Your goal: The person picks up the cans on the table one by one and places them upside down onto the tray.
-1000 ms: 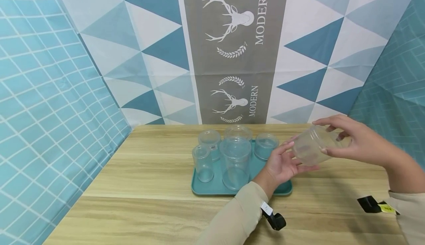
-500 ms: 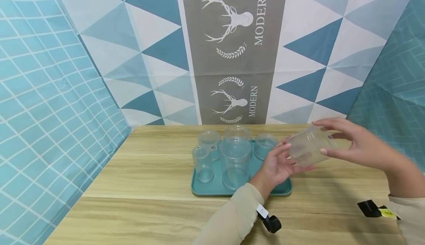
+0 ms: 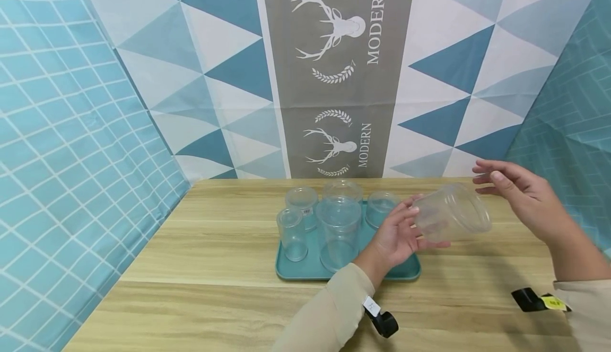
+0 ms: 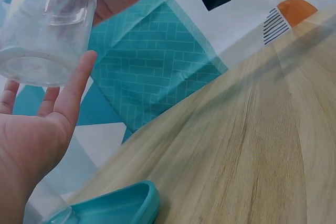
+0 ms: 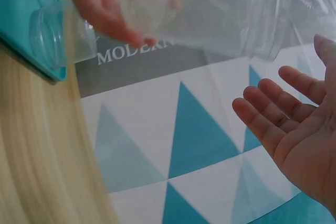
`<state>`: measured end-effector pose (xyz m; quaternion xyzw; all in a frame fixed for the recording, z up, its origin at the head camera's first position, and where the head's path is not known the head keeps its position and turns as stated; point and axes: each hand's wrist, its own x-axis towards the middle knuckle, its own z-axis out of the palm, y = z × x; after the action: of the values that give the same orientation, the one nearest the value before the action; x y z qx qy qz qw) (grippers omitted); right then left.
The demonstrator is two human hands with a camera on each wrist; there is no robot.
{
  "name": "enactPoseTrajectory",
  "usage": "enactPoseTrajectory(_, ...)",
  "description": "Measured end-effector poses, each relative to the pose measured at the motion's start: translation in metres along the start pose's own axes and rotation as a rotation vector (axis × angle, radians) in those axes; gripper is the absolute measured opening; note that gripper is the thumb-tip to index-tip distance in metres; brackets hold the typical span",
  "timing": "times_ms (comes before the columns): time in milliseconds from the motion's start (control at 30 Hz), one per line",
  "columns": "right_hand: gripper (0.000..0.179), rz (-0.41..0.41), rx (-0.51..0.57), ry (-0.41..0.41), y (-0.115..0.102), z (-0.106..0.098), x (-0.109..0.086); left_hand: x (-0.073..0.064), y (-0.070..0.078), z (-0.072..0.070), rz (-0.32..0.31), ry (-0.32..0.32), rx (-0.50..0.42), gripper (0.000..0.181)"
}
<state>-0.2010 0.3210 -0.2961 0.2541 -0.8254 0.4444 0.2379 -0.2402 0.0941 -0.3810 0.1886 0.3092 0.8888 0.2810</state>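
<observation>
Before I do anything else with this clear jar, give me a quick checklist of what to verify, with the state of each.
1. Left hand supports the clear jar: ok, fingers and thumb cup its base end.
2. Right hand off the jar: ok, fingers spread, apart from its mouth.
3. Jar attitude: not ok, tilted on its side in the air, mouth toward the right hand.
4. Jar contents: cannot tell for sure; it looks empty.
5. Teal tray: ok, flat on the wooden table; five clear containers upright on it.
6. Free tray space: cannot tell, the left hand hides the near right corner.

Clear jar (image 3: 451, 217), teal tray (image 3: 305, 268)
</observation>
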Motion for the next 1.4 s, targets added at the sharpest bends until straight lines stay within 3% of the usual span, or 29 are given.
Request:
enactPoseTrajectory(300,0.030,0.128,0.011,0.024,0.016,0.008,-0.005,-0.007,0.008,0.008,0.036,0.034,0.093,0.036)
enactPoseTrajectory(633,0.036,0.178,-0.143,-0.146,0.039,0.024,-0.008,-0.016,0.020,0.013,0.084,0.098,0.210,0.046)
enactPoseTrajectory(767,0.040,0.227,-0.119,-0.214,0.044,0.030,-0.008,-0.019,0.023,0.017,0.120,0.153,0.338,0.045)
enactPoseTrajectory(900,0.045,0.244,-0.162,-0.258,0.049,0.032,-0.008,-0.023,0.027,0.024,0.140,0.209,0.468,0.039)
enactPoseTrajectory(1133,0.046,0.249,-0.236,-0.286,0.057,0.036,-0.011,-0.027,0.031,0.027,0.144,0.224,0.585,0.041)
enactPoseTrajectory(1400,0.039,0.169,-0.266,-0.349,0.060,0.041,-0.011,-0.036,0.036,0.035,0.153,0.295,0.890,0.042)
